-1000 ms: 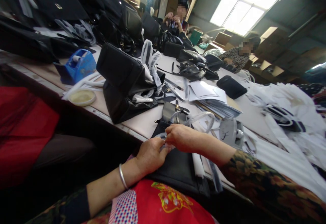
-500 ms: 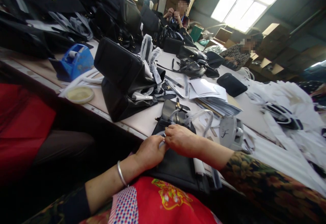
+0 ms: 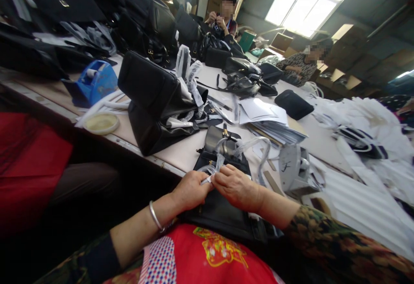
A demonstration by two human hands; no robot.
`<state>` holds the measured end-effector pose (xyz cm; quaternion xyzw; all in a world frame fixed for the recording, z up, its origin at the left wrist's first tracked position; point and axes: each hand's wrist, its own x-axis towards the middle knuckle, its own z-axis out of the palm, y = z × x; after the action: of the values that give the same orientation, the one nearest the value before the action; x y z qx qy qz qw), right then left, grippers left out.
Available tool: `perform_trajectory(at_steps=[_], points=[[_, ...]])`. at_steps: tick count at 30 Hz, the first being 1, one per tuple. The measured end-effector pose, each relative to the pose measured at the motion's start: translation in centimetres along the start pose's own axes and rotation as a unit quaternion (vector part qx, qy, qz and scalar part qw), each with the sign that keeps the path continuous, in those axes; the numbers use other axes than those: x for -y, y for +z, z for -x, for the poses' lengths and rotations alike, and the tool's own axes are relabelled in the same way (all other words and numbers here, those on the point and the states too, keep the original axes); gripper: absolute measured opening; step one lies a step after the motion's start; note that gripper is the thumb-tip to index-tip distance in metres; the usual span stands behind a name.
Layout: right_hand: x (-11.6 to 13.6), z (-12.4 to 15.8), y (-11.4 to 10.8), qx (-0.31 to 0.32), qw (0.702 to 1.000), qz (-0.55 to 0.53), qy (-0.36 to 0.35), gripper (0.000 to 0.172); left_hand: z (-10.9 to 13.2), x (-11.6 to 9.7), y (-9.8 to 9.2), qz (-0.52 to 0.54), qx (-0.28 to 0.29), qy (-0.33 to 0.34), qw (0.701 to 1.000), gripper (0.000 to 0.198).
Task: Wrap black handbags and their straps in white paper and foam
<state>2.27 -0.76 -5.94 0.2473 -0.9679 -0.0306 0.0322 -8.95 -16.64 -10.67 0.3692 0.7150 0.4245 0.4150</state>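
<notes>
A black bag (image 3: 223, 213) with gold-coloured buckles lies at the table's near edge, partly over my lap. My left hand (image 3: 193, 189) is closed on a bag strap (image 3: 208, 170) wrapped in clear and white film. Close against it, the fingers of my right hand (image 3: 237, 187) pinch the same wrapped strap. Both hands are just above the bag's middle and hide part of it. A second length of wrapped strap (image 3: 265, 146) loops up to the right of the bag.
Left of my bag stands another black bag (image 3: 152, 98). Beyond it are a blue tape dispenser (image 3: 97, 83) and a tape roll (image 3: 101, 123). To the right are a grey tape dispenser (image 3: 293, 167), stacked papers (image 3: 263, 113) and white wrapping (image 3: 371, 124). Two people (image 3: 226, 12) work across the table.
My right hand has shifted slightly down and right, uncovering more wrapped strap and a buckle. My left hand stays nearly in place, still holding the strap.
</notes>
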Motion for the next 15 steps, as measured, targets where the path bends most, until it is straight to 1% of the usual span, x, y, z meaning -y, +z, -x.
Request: perform_trajectory(at_steps=[3, 6, 9, 12, 15], points=[[0.5, 0.6, 0.3, -0.025, 0.999, 0.017, 0.01, 0.012, -0.1, 0.0, 0.0, 0.013, -0.001, 0.001, 1.0, 0.038], [1.0, 0.8, 1.1, -0.081, 0.996, 0.035, 0.025, 0.016, 0.0, -0.3, -0.1, 0.027, 0.002, -0.014, 1.0, 0.038], [1.3, 0.6, 1.7, -0.129, 0.99, 0.042, 0.031, 0.021, 0.1, -0.8, -0.3, 0.081, 0.002, -0.036, 0.996, 0.038], [1.4, 0.5, 1.9, -0.152, 0.986, 0.056, 0.042, 0.022, 0.1, -0.8, -0.3, 0.138, -0.005, -0.058, 0.989, 0.037], [1.3, 0.6, 2.1, -0.164, 0.983, 0.067, 0.055, 0.021, -0.1, -0.5, -0.1, 0.141, -0.017, -0.062, 0.988, 0.038]])
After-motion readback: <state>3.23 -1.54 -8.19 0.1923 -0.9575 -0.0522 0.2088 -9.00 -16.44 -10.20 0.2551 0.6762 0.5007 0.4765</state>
